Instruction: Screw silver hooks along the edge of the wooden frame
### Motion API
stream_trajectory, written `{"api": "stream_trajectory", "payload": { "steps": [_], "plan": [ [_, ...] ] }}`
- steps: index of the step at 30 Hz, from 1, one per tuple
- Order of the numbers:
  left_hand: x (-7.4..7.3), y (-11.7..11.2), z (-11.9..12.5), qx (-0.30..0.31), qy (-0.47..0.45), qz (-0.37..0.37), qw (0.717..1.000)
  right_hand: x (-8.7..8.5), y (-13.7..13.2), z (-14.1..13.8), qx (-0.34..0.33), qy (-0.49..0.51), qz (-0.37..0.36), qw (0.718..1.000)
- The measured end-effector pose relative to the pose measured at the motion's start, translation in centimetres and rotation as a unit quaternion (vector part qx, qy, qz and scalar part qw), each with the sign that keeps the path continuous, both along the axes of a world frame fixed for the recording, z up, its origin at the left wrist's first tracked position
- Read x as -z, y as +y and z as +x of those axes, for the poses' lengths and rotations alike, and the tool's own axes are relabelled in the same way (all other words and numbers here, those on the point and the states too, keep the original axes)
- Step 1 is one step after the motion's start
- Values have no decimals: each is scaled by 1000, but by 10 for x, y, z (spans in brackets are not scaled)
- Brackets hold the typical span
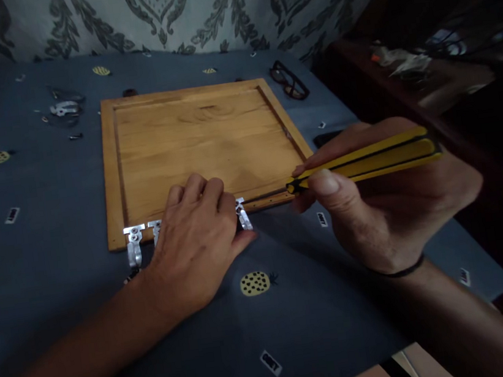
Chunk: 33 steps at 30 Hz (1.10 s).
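A framed wooden cabinet door (200, 152) lies flat on the cloth. Across its near edge rests my left hand (198, 245), fingers curled, with a metal hinge (243, 215) gripped between index finger and thumb. My right hand (374, 203) is closed around a yellow-handled screwdriver (363, 161). The thin shaft points left, and its tip reaches that hinge; the exact contact is too small to make out. Another hinge (133, 244) sits at the door's near left corner. A third hinge (155, 229) is partly covered by my left hand.
The dark blue tablecloth (67, 336) has pineapple prints. Behind the door's left side lie loose metal hardware (65, 108) and a small dark piece (75, 137). Eyeglasses (289, 79) lie at the back right. A dark flat object (327, 139) shows behind my right hand.
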State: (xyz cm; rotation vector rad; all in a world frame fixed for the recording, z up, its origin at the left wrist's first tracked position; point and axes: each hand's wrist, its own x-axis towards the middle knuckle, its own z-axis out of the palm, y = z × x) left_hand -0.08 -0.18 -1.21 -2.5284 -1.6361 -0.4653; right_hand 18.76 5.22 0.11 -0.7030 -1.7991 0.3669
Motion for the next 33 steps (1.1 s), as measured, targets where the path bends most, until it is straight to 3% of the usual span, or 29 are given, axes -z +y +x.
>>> {"api": "stream_trajectory", "payload": {
  "steps": [5, 12, 19, 28, 33],
  "plan": [
    [0, 0, 0, 0, 5, -1, 1000, 2, 1, -2, -20, -6, 16, 1000],
    [1, -1, 0, -3, -1, 2, 1000, -1, -3, -3, -29, -12, -21, 999],
    [2, 0, -1, 3, -2, -3, 1000, -6, -1, 0, -39, -72, -3, 997],
    [1, 0, -1, 0, 2, -6, 1000, -14, -5, -10, -50, -37, -110, 992],
    [1, 0, 0, 0, 0, -2, 1000, -14, -3, -6, -96, -28, -130, 986]
  ]
}}
